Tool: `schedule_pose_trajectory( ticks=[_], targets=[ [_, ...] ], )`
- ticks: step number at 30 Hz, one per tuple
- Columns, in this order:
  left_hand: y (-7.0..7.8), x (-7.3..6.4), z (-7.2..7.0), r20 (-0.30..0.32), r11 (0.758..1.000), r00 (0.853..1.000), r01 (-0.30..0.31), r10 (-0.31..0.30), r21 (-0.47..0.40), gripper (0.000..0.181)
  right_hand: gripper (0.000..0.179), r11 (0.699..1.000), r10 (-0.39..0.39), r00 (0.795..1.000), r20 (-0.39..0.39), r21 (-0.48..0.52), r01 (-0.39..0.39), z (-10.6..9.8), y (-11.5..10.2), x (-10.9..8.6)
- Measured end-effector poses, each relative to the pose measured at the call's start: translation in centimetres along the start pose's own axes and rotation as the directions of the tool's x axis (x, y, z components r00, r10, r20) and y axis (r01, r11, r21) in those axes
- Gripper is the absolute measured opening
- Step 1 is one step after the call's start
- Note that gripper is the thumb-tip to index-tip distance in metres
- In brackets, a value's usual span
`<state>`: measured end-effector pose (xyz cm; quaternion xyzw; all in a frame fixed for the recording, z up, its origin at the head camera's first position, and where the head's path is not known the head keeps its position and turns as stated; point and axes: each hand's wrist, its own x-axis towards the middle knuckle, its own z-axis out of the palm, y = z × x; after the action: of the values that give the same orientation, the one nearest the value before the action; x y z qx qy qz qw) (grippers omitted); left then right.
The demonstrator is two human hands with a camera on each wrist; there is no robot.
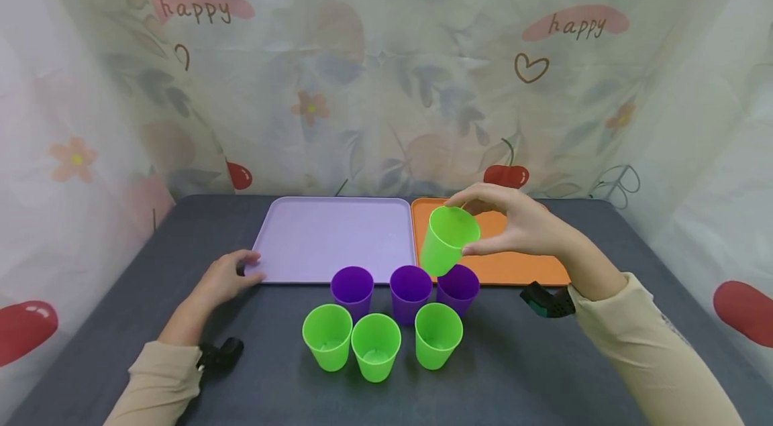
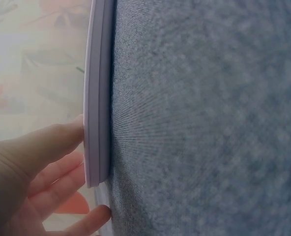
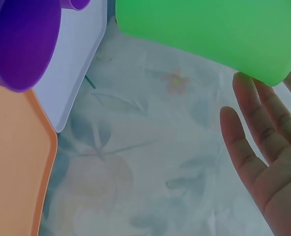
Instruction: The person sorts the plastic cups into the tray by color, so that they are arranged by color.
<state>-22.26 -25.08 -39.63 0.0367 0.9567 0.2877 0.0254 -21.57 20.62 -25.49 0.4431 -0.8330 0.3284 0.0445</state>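
My right hand (image 1: 513, 218) holds a bright green cup (image 1: 447, 241) near its rim, thumb on the near side and fingers on the far side. The cup is raised and tilted, and overlaps the orange tray (image 1: 513, 270) and a purple cup (image 1: 460, 292) in the head view. In the right wrist view, fingertips touch the green cup (image 3: 209, 34). My left hand (image 1: 225, 276) is at the near left corner of the lavender tray (image 1: 338, 238). Its thumb (image 2: 52, 142) touches the tray's rim (image 2: 99, 98), while the other fingers are spread loosely around the corner.
Two more purple cups (image 1: 352, 288) (image 1: 410, 292) stand upright in the row before the trays. Nearer me, three green cups (image 1: 327, 335) (image 1: 376, 345) (image 1: 438, 335) stand upright on the dark grey table (image 1: 253, 372). A patterned curtain (image 1: 386, 77) encloses the back and sides.
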Motion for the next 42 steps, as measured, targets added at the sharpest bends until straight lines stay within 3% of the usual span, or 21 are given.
schedule_pose_trajectory(
  ticks=[15, 38, 42],
  targets=[
    [0.1, 0.0, -0.1, 0.008, 1.0, 1.0, 0.013, -0.013, -0.001, 0.047, 0.053, 0.996, 0.077, 0.997, 0.029, 0.032, -0.078, 1.2, 0.2, 3.3],
    [0.0, 0.2, -0.2, 0.028, 0.999, 0.999, 0.036, -0.036, 0.003, 0.048, 0.054, 0.993, 0.073, 0.992, 0.101, 0.084, -0.082, 4.5, 1.8, 8.1],
    [-0.1, 0.2, -0.3, 0.028, 0.999, 0.999, 0.033, -0.033, 0.004, 0.049, 0.054, 0.995, 0.084, 0.988, 0.129, 0.049, -0.091, 5.3, 1.8, 9.3]
  ],
)
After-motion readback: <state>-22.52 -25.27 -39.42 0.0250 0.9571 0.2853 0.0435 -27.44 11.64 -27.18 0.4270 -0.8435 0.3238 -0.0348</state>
